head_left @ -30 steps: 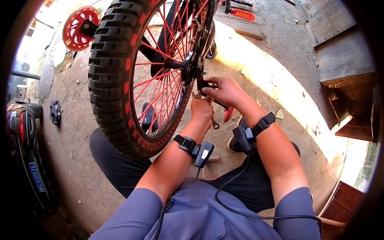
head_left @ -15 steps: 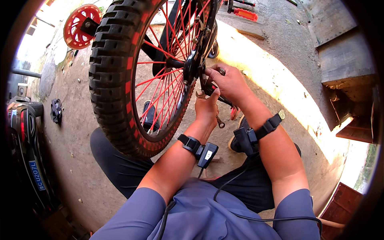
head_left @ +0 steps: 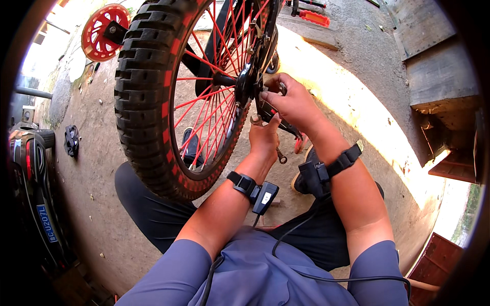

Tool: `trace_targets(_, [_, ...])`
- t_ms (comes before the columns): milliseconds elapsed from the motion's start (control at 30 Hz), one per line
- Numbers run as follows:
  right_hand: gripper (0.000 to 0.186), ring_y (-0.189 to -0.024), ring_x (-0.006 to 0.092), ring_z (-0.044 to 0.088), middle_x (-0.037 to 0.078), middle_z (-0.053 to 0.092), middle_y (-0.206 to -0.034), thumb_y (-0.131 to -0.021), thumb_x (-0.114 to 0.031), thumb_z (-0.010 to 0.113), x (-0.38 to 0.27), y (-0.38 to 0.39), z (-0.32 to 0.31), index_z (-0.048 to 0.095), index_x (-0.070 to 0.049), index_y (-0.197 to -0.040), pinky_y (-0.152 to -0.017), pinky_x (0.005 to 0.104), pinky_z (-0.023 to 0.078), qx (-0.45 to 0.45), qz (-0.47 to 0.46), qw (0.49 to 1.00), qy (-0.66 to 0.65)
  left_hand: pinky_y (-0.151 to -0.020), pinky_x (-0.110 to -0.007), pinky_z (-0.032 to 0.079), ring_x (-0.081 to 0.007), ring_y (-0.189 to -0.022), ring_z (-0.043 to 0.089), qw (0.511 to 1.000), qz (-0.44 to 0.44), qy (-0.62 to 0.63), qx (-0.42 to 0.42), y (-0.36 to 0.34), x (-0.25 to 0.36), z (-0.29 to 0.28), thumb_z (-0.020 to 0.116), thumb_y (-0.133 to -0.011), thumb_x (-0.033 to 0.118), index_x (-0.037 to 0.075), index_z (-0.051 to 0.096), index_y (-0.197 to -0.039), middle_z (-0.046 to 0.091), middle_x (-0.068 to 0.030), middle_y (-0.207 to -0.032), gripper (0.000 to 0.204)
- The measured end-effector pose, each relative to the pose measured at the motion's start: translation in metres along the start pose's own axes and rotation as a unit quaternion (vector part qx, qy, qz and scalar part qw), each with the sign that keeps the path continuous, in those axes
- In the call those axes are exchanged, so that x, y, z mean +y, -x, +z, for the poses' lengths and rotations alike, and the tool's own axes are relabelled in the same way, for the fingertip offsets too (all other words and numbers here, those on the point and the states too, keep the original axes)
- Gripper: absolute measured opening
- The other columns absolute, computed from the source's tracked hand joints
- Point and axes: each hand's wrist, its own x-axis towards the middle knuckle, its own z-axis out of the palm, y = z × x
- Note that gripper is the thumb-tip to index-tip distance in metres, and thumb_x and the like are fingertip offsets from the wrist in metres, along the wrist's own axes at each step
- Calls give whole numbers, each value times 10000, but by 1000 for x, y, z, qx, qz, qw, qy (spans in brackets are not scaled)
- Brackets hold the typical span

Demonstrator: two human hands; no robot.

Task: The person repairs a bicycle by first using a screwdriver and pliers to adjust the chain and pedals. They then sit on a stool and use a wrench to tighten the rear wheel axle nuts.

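A small bicycle wheel with a knobby black tyre (head_left: 140, 97) and red spokes stands in front of me. My left hand (head_left: 264, 139) is closed round a combination wrench (head_left: 281, 157). The wrench's ring end sticks out below the fist, and its other end shows above, beside the wheel. My right hand (head_left: 295, 104) is at the right side of the black hub (head_left: 242, 87), thumb and fingers pinched together at the axle end. Whatever lies between those fingertips is too small and covered to make out.
A red training wheel (head_left: 105, 33) sits left of the tyre. An orange-red pedal (head_left: 314, 18) shows beyond the bike. Far left is a dark toy-like vehicle (head_left: 38, 204), with a small black object (head_left: 71, 141) near it. Wooden boxes (head_left: 439, 76) line the right.
The fingers of my right hand have shifted slightly at the axle end, and the wheel sits a hair further right. My left hand keeps its hold on the wrench.
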Motion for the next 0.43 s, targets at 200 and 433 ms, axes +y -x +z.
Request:
trace_targets(200, [345,-807,163,641,96,697,-917,-887,-270,714,-21,-3,-12,636,10,-1074,-720,313,521,-86,166,981,-58,-373,-271,288,-79,-418,411,1000,2,-1,-4,4,5,2,720,-895,152,128,567,-1022,544,18,-690,201])
trace_targets(433, [399,-818,146,632,85,683,-905,-878,-326,732,-9,2,-2,635,-1,-1089,-710,308,516,-41,39,993,-103,-375,-271,290,-85,-423,419,1000,-3,1,3,1,1,0,719,-901,164,125,556,-1048,551,10,-707,223])
